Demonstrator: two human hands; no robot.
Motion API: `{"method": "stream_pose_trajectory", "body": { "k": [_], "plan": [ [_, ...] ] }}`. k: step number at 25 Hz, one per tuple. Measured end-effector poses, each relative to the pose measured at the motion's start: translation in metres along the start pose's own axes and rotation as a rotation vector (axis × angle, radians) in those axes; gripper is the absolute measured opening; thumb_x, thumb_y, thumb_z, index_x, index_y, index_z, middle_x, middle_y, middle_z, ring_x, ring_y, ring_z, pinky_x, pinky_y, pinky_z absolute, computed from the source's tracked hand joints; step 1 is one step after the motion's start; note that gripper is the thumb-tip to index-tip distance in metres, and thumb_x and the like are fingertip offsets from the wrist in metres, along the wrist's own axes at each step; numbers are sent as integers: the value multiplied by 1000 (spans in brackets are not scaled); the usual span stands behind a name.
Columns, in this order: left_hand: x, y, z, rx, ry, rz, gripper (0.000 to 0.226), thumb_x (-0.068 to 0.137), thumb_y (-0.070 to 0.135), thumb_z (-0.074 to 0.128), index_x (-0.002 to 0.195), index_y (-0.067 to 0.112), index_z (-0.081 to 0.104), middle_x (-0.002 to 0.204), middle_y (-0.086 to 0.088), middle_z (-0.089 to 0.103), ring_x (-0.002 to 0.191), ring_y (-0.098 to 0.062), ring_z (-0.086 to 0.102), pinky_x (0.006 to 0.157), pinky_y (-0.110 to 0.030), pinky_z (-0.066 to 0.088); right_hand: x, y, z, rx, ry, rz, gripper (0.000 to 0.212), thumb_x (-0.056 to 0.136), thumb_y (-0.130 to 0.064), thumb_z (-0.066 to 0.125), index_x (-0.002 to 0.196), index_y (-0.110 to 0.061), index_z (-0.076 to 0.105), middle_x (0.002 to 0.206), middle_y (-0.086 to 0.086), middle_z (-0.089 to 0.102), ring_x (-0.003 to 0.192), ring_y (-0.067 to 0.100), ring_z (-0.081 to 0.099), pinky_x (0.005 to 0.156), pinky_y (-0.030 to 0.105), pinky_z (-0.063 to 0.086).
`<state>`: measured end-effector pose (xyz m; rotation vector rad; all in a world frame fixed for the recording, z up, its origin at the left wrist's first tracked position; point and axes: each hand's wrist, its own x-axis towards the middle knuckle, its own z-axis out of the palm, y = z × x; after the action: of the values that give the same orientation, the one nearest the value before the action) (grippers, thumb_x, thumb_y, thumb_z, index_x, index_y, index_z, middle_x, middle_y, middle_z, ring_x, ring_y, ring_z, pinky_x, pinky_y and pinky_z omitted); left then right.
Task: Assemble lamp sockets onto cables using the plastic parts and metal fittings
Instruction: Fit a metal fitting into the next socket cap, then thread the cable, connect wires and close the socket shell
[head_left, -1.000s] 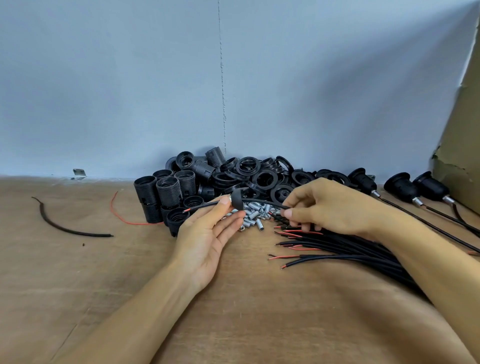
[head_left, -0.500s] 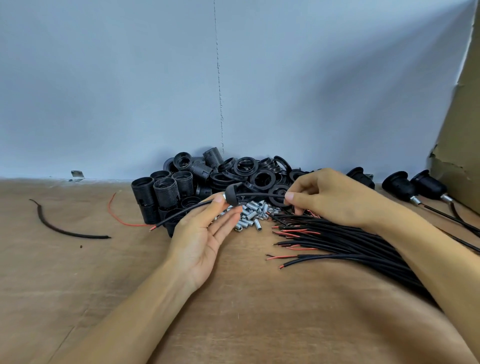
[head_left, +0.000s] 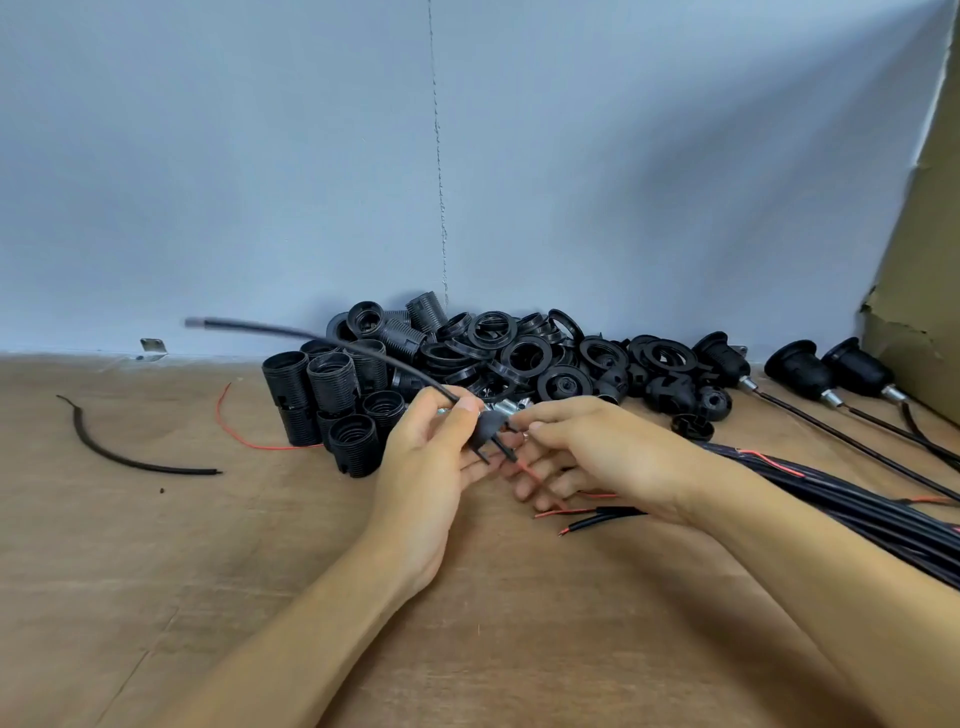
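In the head view, a black socket cap (head_left: 490, 426) was held just above the wooden surface (head_left: 208, 571), between the two hands and in front of the parts pile. The left hand (head_left: 431, 467) was closed in a pinch, thumb and forefinger gripping the black cable (head_left: 322, 335) at the point where it entered the cap. From there the cable arced up and away to the left, and its far end was blurred. The right hand (head_left: 597, 457) was closed on the cap's other side, with thumb and forefinger pinched at its edge. Two dark wire ends and a red conductor (head_left: 530, 473) stuck out below the cap, across the fingers.

Behind the hands, threaded socket bodies (head_left: 332, 384) were grouped to the left. Black rings (head_left: 519, 353) were heaped against the wall (head_left: 467, 156). A few metal fittings (head_left: 511, 402) were partly hidden by the fingers. A cable bundle (head_left: 857, 499) ran off to the right under the right forearm. Two finished sockets (head_left: 800, 369) lay near the cardboard (head_left: 924, 260). A loose cable scrap (head_left: 130, 457) and a red wire (head_left: 249, 439) lay at the left.
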<state>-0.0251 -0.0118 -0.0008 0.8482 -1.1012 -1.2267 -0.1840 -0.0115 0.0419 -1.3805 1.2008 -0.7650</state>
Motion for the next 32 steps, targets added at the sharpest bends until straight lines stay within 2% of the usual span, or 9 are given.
{"method": "stream_pose_trajectory", "body": {
  "k": [3, 5, 7, 12, 15, 20, 23, 26, 32],
  "plan": [
    [-2, 4, 4, 98, 9, 28, 22, 108, 26, 48, 100, 29, 68, 100, -12, 63, 78, -36, 76, 68, -41, 63, -1, -4, -5, -19, 122, -61, 31, 108, -25, 41, 120, -5, 61, 98, 16, 72, 76, 22, 71, 69, 36, 63],
    [-4, 6, 6, 170, -14, 48, 23, 108, 29, 46, 106, 36, 69, 93, -8, 63, 57, -28, 70, 53, -34, 56, -5, -5, -3, -51, 140, -162, 37, 102, -44, 50, 116, -14, 66, 90, 5, 71, 69, 19, 66, 59, 33, 58],
    [-4, 4, 6, 354, -38, 150, 24, 107, 30, 47, 108, 43, 68, 82, 3, 63, 50, -20, 61, 51, -30, 48, -7, -3, 1, -97, 166, -260, 35, 95, -55, 56, 110, -27, 71, 77, -3, 66, 61, 20, 58, 50, 29, 49],
    [-8, 0, 5, 758, -27, 389, 21, 98, 35, 63, 115, 36, 74, 91, 10, 56, 88, -2, 56, 76, -10, 39, -5, 4, 10, 19, 321, -387, 31, 97, -48, 59, 92, -21, 75, 61, -2, 60, 49, 12, 51, 44, 26, 43],
    [-7, -2, 1, 745, -6, 363, 17, 91, 36, 73, 107, 31, 77, 96, 13, 57, 95, 1, 57, 80, -10, 40, -3, 7, 12, 71, 444, -353, 37, 101, -39, 56, 83, -10, 72, 55, 2, 59, 46, 14, 55, 47, 28, 48],
    [-5, 0, -5, 486, -35, 188, 38, 80, 18, 85, 109, 37, 71, 104, 13, 72, 89, -6, 71, 79, -19, 51, -1, 9, 6, 444, 605, -198, 34, 102, -30, 56, 83, -4, 68, 56, 0, 53, 45, 13, 53, 43, 24, 46],
    [-3, 3, -9, 397, 11, 174, 36, 78, 15, 87, 103, 36, 75, 100, 16, 76, 93, 0, 71, 79, -12, 51, 0, 8, 7, 612, 660, -153, 32, 102, -27, 56, 80, -6, 66, 58, 1, 51, 44, 11, 51, 42, 24, 45],
    [-3, 4, -8, 392, 47, 209, 35, 77, 13, 87, 104, 31, 77, 103, 22, 74, 101, 9, 65, 80, -1, 44, -2, 4, 12, 756, 654, -103, 29, 102, -28, 56, 84, -7, 62, 53, 0, 53, 43, 11, 51, 40, 23, 45],
    [-2, 2, -6, 274, 21, 193, 40, 77, 3, 85, 108, 27, 78, 114, 9, 75, 98, -1, 72, 83, -9, 51, -8, 3, 29, 817, 544, 28, 26, 105, -29, 48, 105, -5, 57, 56, 6, 64, 39, 13, 53, 36, 23, 43]
  ]
}}
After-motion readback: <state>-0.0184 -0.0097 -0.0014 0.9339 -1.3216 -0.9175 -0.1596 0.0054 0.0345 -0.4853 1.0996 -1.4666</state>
